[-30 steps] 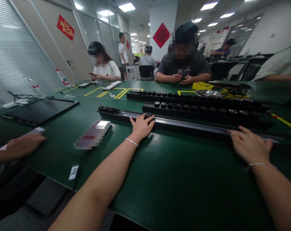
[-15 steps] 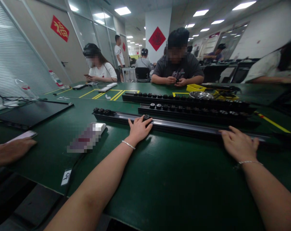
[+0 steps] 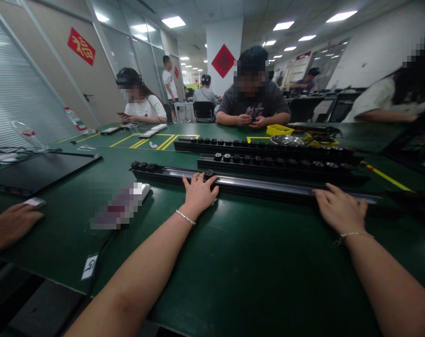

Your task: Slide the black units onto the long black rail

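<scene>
A long black rail [image 3: 261, 183] lies across the table in front of me. My left hand [image 3: 199, 194] rests at its near edge, fingers spread, the tips beside a small black round part [image 3: 209, 173] on the rail. Whether they press on this part I cannot tell. Farther right, my right hand [image 3: 340, 210] lies on the same rail with its fingers apart and reaching over it. Several small black parts [image 3: 142, 166] sit together at the rail's left end. Behind it stand a second rail [image 3: 254, 163] and a third rail [image 3: 233, 146], each bearing a row of small parts.
On the green table [image 3: 254, 271] a phone-like device [image 3: 119, 206] with a cable lies left of my forearm. Another person's hand [image 3: 13, 224] rests at far left, near a black panel [image 3: 43, 171]. Yellow bins [image 3: 279, 129] and a metal dish [image 3: 287, 140] stand behind the rails. People sit opposite.
The view has shifted a little, so the table and rails appear slightly farther left. Both my hands keep nearly the same places along the front rail.
</scene>
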